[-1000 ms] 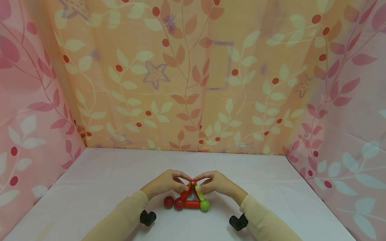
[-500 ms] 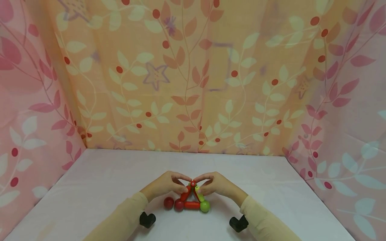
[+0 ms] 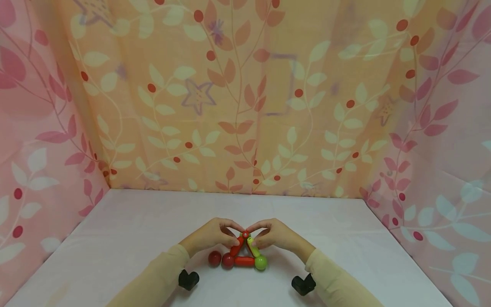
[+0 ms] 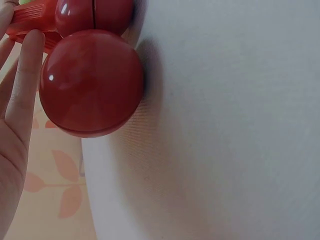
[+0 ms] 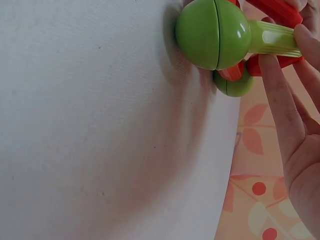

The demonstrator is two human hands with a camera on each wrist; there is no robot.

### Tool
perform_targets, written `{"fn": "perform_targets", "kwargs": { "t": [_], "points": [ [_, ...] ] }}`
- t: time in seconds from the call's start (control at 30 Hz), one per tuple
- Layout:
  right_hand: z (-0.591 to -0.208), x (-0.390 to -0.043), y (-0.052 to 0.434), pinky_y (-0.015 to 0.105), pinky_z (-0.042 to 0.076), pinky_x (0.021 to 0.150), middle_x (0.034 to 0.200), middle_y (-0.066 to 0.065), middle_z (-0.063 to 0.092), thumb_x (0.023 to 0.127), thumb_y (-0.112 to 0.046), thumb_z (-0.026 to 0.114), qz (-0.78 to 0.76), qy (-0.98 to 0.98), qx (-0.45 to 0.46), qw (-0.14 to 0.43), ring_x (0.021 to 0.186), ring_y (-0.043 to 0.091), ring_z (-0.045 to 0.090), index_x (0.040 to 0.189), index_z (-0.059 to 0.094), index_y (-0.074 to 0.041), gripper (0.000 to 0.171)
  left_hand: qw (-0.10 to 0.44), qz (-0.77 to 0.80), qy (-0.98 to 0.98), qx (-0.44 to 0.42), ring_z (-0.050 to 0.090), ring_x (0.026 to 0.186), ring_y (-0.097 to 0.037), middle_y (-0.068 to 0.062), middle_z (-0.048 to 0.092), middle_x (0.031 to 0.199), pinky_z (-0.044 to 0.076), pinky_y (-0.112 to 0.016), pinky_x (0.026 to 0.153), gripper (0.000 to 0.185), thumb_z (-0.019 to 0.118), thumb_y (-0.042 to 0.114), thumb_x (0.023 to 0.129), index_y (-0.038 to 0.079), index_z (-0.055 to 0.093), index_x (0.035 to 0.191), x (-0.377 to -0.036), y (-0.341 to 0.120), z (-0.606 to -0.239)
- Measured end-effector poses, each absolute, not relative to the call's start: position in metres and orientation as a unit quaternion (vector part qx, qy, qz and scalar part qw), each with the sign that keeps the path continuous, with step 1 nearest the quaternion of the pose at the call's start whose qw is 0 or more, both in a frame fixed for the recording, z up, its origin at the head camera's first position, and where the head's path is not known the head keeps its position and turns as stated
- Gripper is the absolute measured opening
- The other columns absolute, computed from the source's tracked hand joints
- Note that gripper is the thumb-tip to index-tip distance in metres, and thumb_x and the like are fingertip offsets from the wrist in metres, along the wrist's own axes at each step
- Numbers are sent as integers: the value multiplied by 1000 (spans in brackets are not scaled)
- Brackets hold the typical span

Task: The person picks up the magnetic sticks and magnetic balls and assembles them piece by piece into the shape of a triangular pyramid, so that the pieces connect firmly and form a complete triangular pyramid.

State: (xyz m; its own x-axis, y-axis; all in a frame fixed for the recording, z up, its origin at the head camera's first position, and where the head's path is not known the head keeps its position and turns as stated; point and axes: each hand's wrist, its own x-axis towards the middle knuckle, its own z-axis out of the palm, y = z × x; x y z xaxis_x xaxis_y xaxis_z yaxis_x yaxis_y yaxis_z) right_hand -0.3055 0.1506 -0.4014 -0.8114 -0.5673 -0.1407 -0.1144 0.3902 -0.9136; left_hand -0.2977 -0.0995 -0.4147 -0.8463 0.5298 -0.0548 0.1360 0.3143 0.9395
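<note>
A small frame of toy rods and balls stands on the table. Along its front, a red rod (image 3: 244,261) joins a red ball (image 3: 228,260) to a green ball (image 3: 261,262). My left hand (image 3: 215,231) pinches the red rod (image 3: 236,247) slanting up from the red ball. With my right hand (image 3: 278,233) I pinch the yellow-green rod (image 5: 272,39) rising from the green ball. Both index fingertips meet at the top, by a red rod end (image 3: 245,234). A second green ball (image 5: 235,84) sits at the back, in the right wrist view.
A separate red ball (image 4: 92,82) lies right beside the frame's red corner ball. White cloth covers the table (image 3: 330,238), and a patterned curtain (image 3: 245,106) rises behind it, with pink ones at the sides. A black mount (image 3: 189,279) hangs under each sleeve.
</note>
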Motion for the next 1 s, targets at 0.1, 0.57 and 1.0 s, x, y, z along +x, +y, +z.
{"fn": "perform_targets", "kwargs": {
  "t": [0.1,0.57,1.0],
  "points": [
    [-401,-305,150,36,61,80,100,12,76,86,-14,77,-508,805,-210,221,84,15,71,120,70,-6,35,175,546,792,209,70,83,-15,-8,75,101,60,-34,78,34,77,18,86,12,71,118,-297,-99,-414],
    [-404,-307,146,36,61,79,94,8,76,84,-14,78,-498,816,-202,214,81,15,71,116,71,-9,33,170,543,796,207,70,81,-14,-5,75,96,60,-32,75,33,81,23,83,12,72,113,-301,-96,-420],
    [-404,-306,145,36,61,78,100,13,74,84,-15,78,-498,818,-199,209,81,15,71,116,71,-9,33,170,535,806,188,67,81,-15,-2,71,95,56,-29,72,32,82,21,81,14,70,110,-300,-92,-418]
  ]
}}
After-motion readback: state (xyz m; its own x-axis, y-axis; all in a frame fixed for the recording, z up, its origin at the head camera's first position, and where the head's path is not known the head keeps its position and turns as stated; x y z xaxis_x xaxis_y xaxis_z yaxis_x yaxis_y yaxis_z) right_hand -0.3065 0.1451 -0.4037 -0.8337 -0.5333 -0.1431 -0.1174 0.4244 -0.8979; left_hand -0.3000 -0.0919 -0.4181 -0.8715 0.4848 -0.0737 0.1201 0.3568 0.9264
